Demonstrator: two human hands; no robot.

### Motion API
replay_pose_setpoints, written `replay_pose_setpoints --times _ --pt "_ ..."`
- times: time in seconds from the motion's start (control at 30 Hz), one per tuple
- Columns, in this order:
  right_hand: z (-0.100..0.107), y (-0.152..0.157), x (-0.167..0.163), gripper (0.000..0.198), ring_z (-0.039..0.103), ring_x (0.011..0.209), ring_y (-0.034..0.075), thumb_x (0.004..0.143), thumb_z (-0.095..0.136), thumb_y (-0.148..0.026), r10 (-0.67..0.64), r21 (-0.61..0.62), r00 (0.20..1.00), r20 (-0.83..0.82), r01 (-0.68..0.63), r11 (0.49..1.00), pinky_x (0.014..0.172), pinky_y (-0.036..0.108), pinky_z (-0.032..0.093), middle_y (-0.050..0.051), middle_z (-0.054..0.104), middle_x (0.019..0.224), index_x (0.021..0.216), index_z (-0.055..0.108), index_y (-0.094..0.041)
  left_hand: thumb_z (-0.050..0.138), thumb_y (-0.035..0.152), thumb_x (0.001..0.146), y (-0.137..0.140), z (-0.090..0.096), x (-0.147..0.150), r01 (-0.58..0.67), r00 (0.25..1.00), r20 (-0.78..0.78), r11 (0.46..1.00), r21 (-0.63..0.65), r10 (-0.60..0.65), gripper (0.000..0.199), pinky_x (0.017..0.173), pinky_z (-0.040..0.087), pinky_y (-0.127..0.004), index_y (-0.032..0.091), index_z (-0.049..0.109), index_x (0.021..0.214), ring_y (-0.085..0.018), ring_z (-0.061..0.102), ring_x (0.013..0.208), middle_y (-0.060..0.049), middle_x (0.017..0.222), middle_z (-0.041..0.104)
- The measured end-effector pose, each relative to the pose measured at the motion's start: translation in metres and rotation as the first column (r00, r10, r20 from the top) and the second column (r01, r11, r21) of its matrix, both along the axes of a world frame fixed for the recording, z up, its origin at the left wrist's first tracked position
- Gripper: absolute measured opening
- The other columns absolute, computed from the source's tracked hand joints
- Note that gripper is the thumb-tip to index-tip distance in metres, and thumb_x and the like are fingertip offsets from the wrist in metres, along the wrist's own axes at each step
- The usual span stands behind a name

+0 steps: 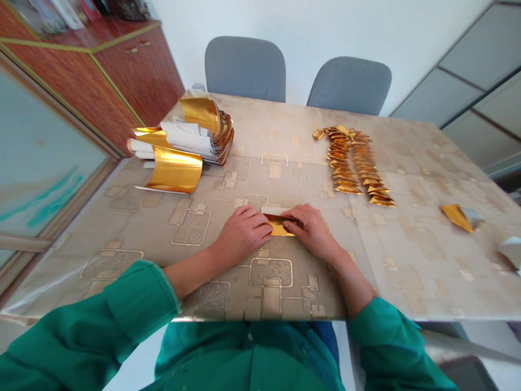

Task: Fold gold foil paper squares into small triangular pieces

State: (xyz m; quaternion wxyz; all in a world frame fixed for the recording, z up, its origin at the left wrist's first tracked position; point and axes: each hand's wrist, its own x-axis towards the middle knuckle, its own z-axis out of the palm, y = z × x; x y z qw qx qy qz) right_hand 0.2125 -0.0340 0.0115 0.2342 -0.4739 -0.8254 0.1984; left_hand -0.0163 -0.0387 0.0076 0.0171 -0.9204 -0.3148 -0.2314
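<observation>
A sheet of gold foil paper (281, 228) with a white back lies partly folded on the table in front of me. My left hand (246, 234) grips its left end, fingers bent over the edge. At the right end my right hand (308, 230) holds the fold, thumb on the gold side and fingers behind. Further left stands a stack of gold and white paper sheets (211, 133), with curled gold sheets (177, 167) beside it. Two rows of folded gold paper pieces (344, 163) lie at the back right.
The table (228, 293) has a patterned cover. A loose gold and silver scrap (458, 217) and a pale piece of paper (512, 251) lie toward the right edge. Two grey chairs (246, 68) stand behind the table, and a wooden cabinet (134, 76) is at the left.
</observation>
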Motion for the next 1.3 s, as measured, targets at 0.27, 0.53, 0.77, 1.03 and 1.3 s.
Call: replay_pose_setpoints --times 0.27,0.53,0.77,1.03,1.3 --pt "0.028 -0.014 0.01 0.013 0.056 0.09 0.02 0.086 0.071 -0.031 0.049 0.06 0.998 -0.04 -0.046 0.997 0.081 0.034 0.039 0.004 0.066 0.093 0.092 0.064 -0.022 0.049 0.026 0.101 -0.001 0.002 0.003 -0.069 0.997 -0.029 0.995 -0.065 0.068 0.027 0.082 0.042 -0.034 0.019 0.07 0.087 -0.018 0.057 0.085 -0.004 0.087 0.068" --pt "0.007 -0.009 0.012 0.018 0.057 0.084 0.018 0.097 0.057 -0.029 0.063 -0.082 0.997 0.033 -0.06 0.995 0.077 0.033 0.036 0.003 0.069 0.085 0.086 0.07 -0.023 0.051 0.028 0.099 -0.001 0.0 0.002 -0.135 0.991 -0.03 0.975 -0.177 0.132 0.021 0.082 0.041 -0.036 0.017 0.068 0.091 -0.021 0.056 0.089 -0.006 0.092 0.066" --pt "0.008 -0.011 0.005 0.015 0.056 0.081 0.019 0.095 0.06 -0.027 -0.069 -0.038 0.99 0.126 0.074 0.996 0.077 0.033 0.032 0.001 0.069 0.081 0.083 0.066 -0.022 0.062 0.027 0.093 0.002 0.002 -0.003 -0.183 0.98 0.033 0.949 -0.258 0.198 0.01 0.084 0.041 -0.037 0.019 0.066 0.09 -0.022 0.057 0.091 -0.005 0.094 0.066" --pt "0.003 -0.013 -0.002 0.018 0.054 0.077 0.019 0.092 0.061 -0.027 -0.16 0.04 0.97 0.181 0.155 0.987 0.075 0.033 0.029 0.001 0.067 0.075 0.076 0.062 -0.022 0.066 0.031 0.09 0.005 0.004 -0.003 -0.242 0.961 0.048 0.915 -0.324 0.271 0.013 0.084 0.041 -0.039 0.018 0.065 0.086 -0.022 0.057 0.09 -0.004 0.091 0.064" --pt "0.002 -0.014 -0.005 0.023 0.051 0.073 0.019 0.092 0.064 -0.031 -0.222 0.11 0.953 0.204 0.203 0.973 0.073 0.034 0.028 0.0 0.065 0.071 0.072 0.056 -0.022 0.071 0.03 0.086 0.006 0.002 0.0 -0.321 0.937 0.029 0.89 -0.324 0.349 0.018 0.08 0.04 -0.038 0.019 0.059 0.078 -0.022 0.055 0.085 -0.002 0.085 0.062"
